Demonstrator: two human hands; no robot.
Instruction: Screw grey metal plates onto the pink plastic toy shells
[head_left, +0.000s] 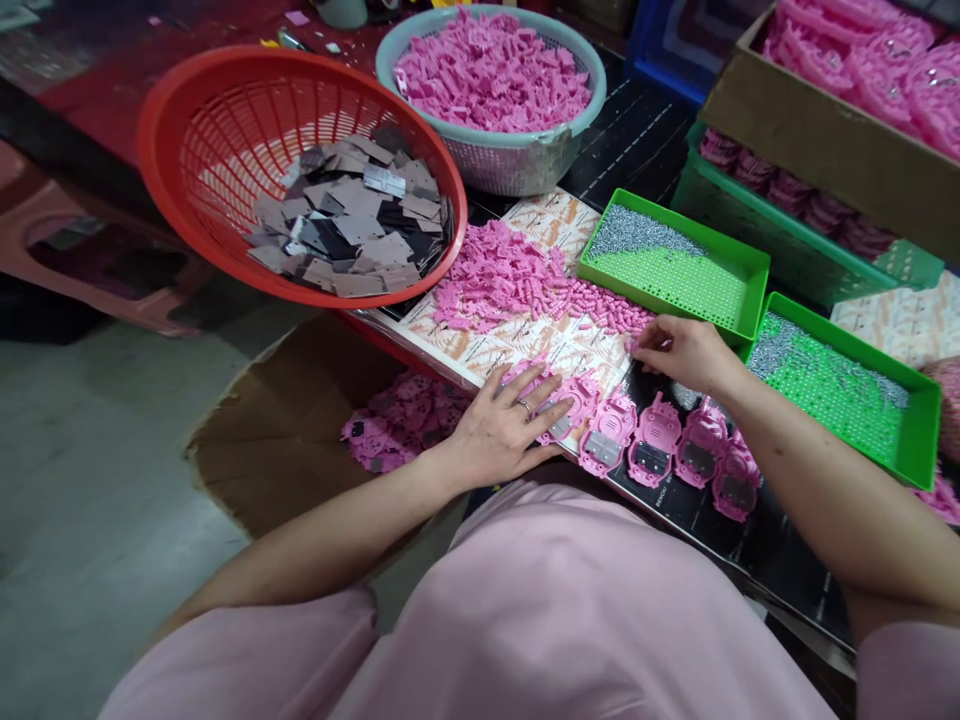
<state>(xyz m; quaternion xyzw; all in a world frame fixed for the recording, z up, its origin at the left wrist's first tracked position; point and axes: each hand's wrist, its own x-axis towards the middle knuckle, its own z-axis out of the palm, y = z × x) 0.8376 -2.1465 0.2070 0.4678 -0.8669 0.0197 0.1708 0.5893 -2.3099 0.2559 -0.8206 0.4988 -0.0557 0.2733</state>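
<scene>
My left hand (510, 425) lies with fingers spread over pink plastic housings (577, 397) at the table's near edge. To its right, several more pink housings (609, 432) stand in a row, each with a grey or dark flat plate in it. My right hand (679, 350) is closed in a pinch beside the pile of small pink pegs (607, 305). Whatever sits between its fingertips is too small to make out. Behind both hands is a loose heap of pink plastic parts (499, 275).
A red basket (172, 200) of flat plates stands at left, a pale basin (517, 165) of pink pieces behind. Green trays (750, 335) of small metal bits lie at right, near a cardboard box (825, 140). Below the edge, a carton (277, 420) holds pink assemblies.
</scene>
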